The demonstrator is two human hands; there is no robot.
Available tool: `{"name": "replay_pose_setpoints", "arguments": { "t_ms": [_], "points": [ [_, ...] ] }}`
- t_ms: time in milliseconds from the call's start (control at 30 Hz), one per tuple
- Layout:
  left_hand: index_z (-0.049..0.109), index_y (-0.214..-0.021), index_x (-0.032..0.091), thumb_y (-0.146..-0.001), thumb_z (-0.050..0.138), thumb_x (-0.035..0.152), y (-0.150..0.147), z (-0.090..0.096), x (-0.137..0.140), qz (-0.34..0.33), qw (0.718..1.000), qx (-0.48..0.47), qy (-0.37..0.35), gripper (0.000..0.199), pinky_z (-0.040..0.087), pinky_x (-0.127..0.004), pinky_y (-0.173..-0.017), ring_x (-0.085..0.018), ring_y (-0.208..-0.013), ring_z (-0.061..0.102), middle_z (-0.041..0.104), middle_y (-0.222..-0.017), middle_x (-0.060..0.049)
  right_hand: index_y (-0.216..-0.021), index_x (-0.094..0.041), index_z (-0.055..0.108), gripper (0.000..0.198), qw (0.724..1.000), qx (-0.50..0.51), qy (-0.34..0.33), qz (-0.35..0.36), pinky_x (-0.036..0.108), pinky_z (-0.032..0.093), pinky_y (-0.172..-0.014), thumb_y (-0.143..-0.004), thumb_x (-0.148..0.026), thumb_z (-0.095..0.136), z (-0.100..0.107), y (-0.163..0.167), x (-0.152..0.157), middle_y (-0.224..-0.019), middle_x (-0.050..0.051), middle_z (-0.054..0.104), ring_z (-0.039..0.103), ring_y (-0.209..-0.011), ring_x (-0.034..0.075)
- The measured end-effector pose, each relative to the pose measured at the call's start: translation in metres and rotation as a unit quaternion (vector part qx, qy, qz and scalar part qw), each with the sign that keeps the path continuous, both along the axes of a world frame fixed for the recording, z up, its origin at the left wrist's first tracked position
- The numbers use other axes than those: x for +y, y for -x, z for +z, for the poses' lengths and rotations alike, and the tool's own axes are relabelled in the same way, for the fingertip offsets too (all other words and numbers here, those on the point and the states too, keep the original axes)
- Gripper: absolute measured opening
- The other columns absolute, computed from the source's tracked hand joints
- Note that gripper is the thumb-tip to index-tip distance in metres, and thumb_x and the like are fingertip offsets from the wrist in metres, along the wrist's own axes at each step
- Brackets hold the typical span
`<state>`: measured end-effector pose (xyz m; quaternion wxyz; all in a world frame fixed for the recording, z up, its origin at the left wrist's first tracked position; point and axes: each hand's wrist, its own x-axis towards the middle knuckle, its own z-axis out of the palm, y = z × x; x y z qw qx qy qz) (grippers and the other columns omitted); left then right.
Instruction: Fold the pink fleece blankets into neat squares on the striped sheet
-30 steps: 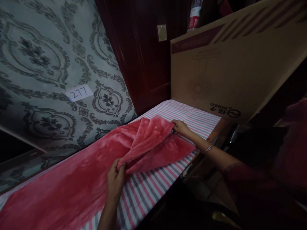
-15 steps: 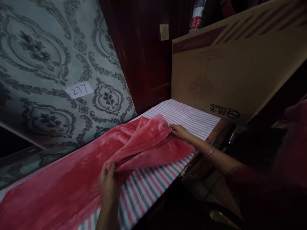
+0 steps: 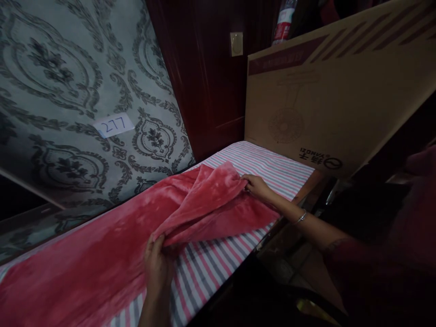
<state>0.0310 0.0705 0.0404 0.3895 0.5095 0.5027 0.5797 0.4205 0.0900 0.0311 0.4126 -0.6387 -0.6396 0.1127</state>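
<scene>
A plush pinkish-red blanket (image 3: 112,245) lies along a table covered with a striped cloth (image 3: 207,268) in pink, grey and white. Its right part is folded over in loose layers. My left hand (image 3: 157,261) pinches one edge of the fold between thumb and fingers, near the front. Farther right, my right hand (image 3: 257,186) grips the other end of that same edge, with a thin bracelet (image 3: 301,216) at the wrist. Between the two hands the edge is lifted slightly, and a dark gap shows under it.
Behind the table stands a large cardboard box (image 3: 327,100) with a fan drawing. A bottle with a red label (image 3: 284,25) shows above it. Patterned wallpaper (image 3: 61,91) carries a paper marked 277 (image 3: 115,125). The table's wooden edge (image 3: 306,186) runs at the right.
The view has shifted slightly. Both hands keep their hold on the blanket's edge, and the fold looks almost the same.
</scene>
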Motion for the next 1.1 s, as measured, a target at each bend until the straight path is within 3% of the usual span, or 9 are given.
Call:
{"name": "replay_pose_setpoints", "arguments": {
  "t_ms": [100,233,467,600,700,833,900,967,1100],
  "points": [
    [0.068,-0.080,0.021,-0.069,0.074,0.039,-0.004,-0.003,0.001,0.003,0.995,-0.101,0.020,0.022,0.054,-0.028,-0.065,-0.017,-0.069,0.064,0.068,-0.076,0.000,-0.090,-0.020,0.068,0.024,0.997,-0.034,0.056,-0.043,0.026,0.042,-0.073,-0.081,-0.014,0.047,-0.001,-0.003,-0.004,-0.089,0.005,0.073,0.063,-0.081,0.019],
    [0.068,-0.079,0.021,-0.068,0.074,0.038,-0.006,-0.002,0.000,-0.011,0.991,-0.133,0.031,0.022,0.052,-0.026,-0.062,-0.016,-0.068,0.062,0.068,-0.078,0.000,-0.095,-0.018,0.068,0.021,0.992,-0.052,0.091,-0.067,0.026,0.042,-0.071,-0.088,-0.021,0.049,-0.004,-0.005,-0.005,-0.092,0.008,0.074,0.064,-0.081,0.020],
    [0.069,-0.088,0.019,-0.063,0.081,0.041,-0.008,0.006,-0.001,-0.036,0.988,-0.136,0.057,0.035,0.051,-0.023,-0.062,-0.015,-0.069,0.063,0.070,-0.080,0.001,-0.111,-0.021,0.069,0.039,0.993,-0.065,0.102,-0.003,0.027,0.046,-0.076,-0.072,-0.017,0.067,-0.011,0.003,-0.016,-0.100,0.004,0.076,0.067,-0.088,0.022],
    [0.067,-0.088,0.019,-0.060,0.083,0.043,-0.009,0.016,0.000,-0.042,0.989,-0.128,0.064,0.040,0.050,-0.022,-0.061,-0.013,-0.065,0.061,0.068,-0.076,0.003,-0.093,-0.021,0.073,0.025,0.993,-0.072,0.092,-0.004,0.028,0.045,-0.071,-0.070,-0.015,0.064,-0.011,0.006,-0.023,-0.088,0.003,0.075,0.066,-0.081,0.022],
    [0.065,-0.085,0.018,-0.056,0.083,0.040,-0.011,0.043,0.001,-0.031,0.988,-0.148,0.039,0.040,0.048,-0.020,-0.058,-0.010,-0.061,0.058,0.066,-0.073,0.004,-0.082,-0.021,0.071,0.015,0.999,-0.031,0.005,-0.032,0.029,0.046,-0.071,-0.078,-0.020,0.057,0.008,0.004,-0.029,-0.082,0.004,0.073,0.064,-0.079,0.021],
    [0.058,-0.076,0.019,-0.057,0.077,0.028,-0.004,0.098,-0.003,0.022,0.977,-0.176,-0.118,0.028,0.046,-0.019,-0.055,-0.009,-0.060,0.055,0.060,-0.069,0.007,-0.091,-0.021,0.070,0.017,0.965,0.073,-0.236,-0.090,0.032,0.048,-0.074,-0.086,-0.030,0.057,0.064,0.008,-0.047,-0.087,0.004,0.071,0.063,-0.081,0.020],
    [0.055,-0.074,0.021,-0.063,0.069,0.025,0.008,0.116,-0.007,0.070,0.969,-0.144,-0.188,0.019,0.042,-0.019,-0.050,-0.009,-0.055,0.050,0.054,-0.065,0.008,-0.095,-0.022,0.070,0.017,0.942,0.082,-0.311,-0.095,0.032,0.047,-0.076,-0.088,-0.031,0.058,0.089,0.017,-0.058,-0.091,0.004,0.070,0.062,-0.084,0.020],
    [0.056,-0.076,0.021,-0.067,0.061,0.024,0.027,0.115,-0.008,0.117,0.976,-0.049,-0.177,0.011,0.038,-0.019,-0.046,-0.009,-0.051,0.047,0.053,-0.063,0.008,-0.095,-0.023,0.070,0.014,0.938,0.071,-0.332,-0.072,0.032,0.047,-0.075,-0.088,-0.028,0.058,0.099,0.033,-0.065,-0.089,0.003,0.068,0.062,-0.083,0.019],
    [0.065,-0.076,0.022,-0.063,0.057,0.037,0.083,0.064,-0.002,0.094,0.969,0.225,-0.035,0.022,0.044,-0.024,-0.044,-0.015,-0.047,0.053,0.059,-0.056,0.004,-0.091,-0.022,0.070,0.016,0.959,0.064,-0.278,0.009,0.031,0.048,-0.069,-0.085,-0.020,0.055,0.074,0.066,-0.064,-0.082,0.003,0.067,0.061,-0.077,0.018]
  ]
}}
